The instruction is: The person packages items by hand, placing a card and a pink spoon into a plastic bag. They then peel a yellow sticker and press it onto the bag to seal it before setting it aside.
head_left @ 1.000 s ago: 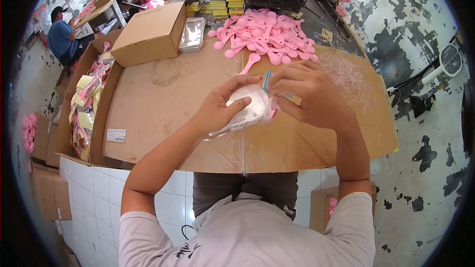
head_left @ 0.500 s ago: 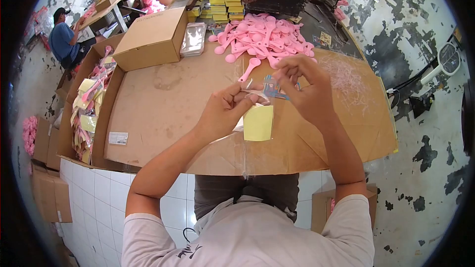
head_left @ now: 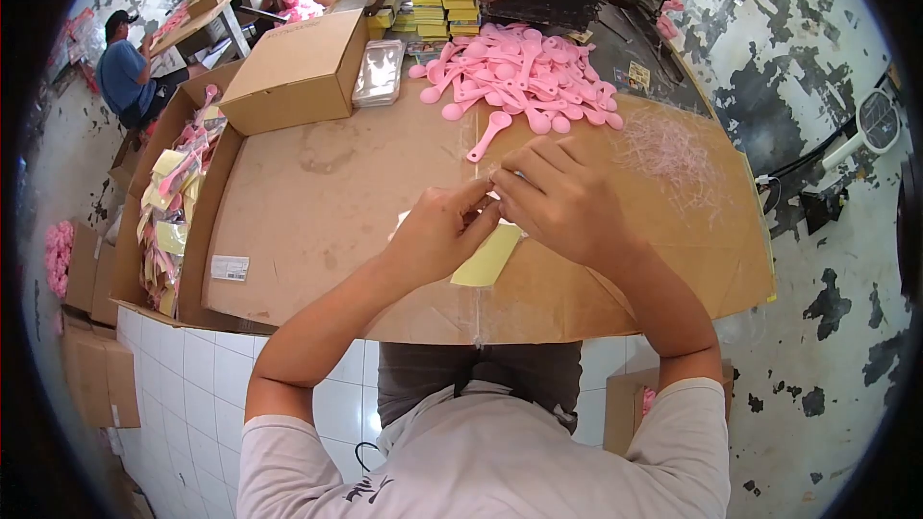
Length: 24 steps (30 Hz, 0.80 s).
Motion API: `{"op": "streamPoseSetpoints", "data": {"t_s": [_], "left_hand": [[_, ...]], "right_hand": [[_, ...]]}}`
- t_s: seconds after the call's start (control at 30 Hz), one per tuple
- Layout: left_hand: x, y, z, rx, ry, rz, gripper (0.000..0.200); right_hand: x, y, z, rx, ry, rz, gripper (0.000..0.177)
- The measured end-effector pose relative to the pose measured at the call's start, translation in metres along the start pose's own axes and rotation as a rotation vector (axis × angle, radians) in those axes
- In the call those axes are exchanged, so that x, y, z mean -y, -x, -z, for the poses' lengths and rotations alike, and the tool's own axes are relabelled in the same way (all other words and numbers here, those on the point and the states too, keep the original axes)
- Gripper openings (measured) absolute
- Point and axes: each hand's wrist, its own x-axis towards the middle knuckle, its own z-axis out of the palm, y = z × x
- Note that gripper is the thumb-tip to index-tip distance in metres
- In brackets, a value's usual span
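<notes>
My left hand (head_left: pixel 437 234) pinches a clear plastic bag with a yellow card (head_left: pixel 487 258) at it, the card hanging tilted below my fingers. My right hand (head_left: pixel 567 202) is closed, its fingertips meeting those of my left hand at the bag's upper end. What the right fingertips grip is hidden. Just beyond both hands lies a single pink measuring spoon (head_left: pixel 490 135) on the cardboard sheet (head_left: pixel 327 221). Behind it rises a heap of pink spoons (head_left: pixel 524 77).
Left is an open carton (head_left: pixel 213 240) of bagged spoons and cards, beside a closed brown box (head_left: pixel 293 77). Clear plastic sleeves (head_left: pixel 378 73) and stacked yellow cards (head_left: pixel 460 2) stand at the back. Thin plastic strips (head_left: pixel 678 159) lie right. A person (head_left: pixel 125 77) sits far left.
My right hand has moved left and down to meet my left hand. The yellow card has tilted, and the blue printed card beneath the right hand is out of sight.
</notes>
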Motion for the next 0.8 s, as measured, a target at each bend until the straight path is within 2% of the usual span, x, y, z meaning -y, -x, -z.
{"op": "streamPoseSetpoints", "data": {"t_s": [0.07,0.17,0.27,0.33,0.4,0.47,0.53,0.6,0.63,0.67,0.73,0.8], "left_hand": [[0.0,-0.001,-0.001,0.018,-0.004,-0.006,0.019],[0.003,-0.001,-0.003,0.043,0.025,0.005,0.025],[0.008,-0.001,-0.003,0.075,0.149,0.076,0.032],[0.019,0.0,-0.004,0.1,0.326,0.156,0.035],[0.019,-0.004,-0.002,0.083,0.44,0.155,0.034],[0.02,-0.005,0.0,0.063,0.493,0.167,0.036],[0.023,-0.006,-0.001,0.038,0.488,0.19,0.038],[0.022,-0.006,-0.002,0.035,0.545,0.188,0.042],[0.021,-0.007,-0.002,0.036,0.573,0.187,0.044],[0.024,-0.009,-0.001,0.028,0.571,0.17,0.045],[0.033,-0.01,-0.002,0.015,0.57,0.15,0.049],[0.026,-0.011,-0.002,-0.002,0.594,0.196,0.049]], "right_hand": [[-0.001,0.004,-0.004,0.031,0.072,0.016,0.021],[-0.007,0.004,-0.007,-0.103,-0.069,-0.081,0.016],[-0.041,0.019,-0.012,-0.285,-0.206,-0.306,0.012],[-0.065,0.03,0.009,-0.248,-0.49,-0.595,0.007],[-0.098,0.055,0.055,0.024,-0.953,-0.917,0.01],[-0.151,0.109,0.076,0.034,-1.009,-1.028,0.015],[-0.197,0.156,0.068,0.036,-0.54,-1.154,0.026],[-0.224,0.228,0.048,0.147,0.592,-0.923,0.033],[-0.218,0.235,0.047,0.193,1.138,-0.729,0.038],[-0.219,0.237,0.05,0.129,1.02,-0.756,0.039],[-0.185,0.187,0.062,0.015,0.774,-0.805,0.041],[-0.159,0.15,0.062,-0.057,0.568,-0.743,0.037]]}}
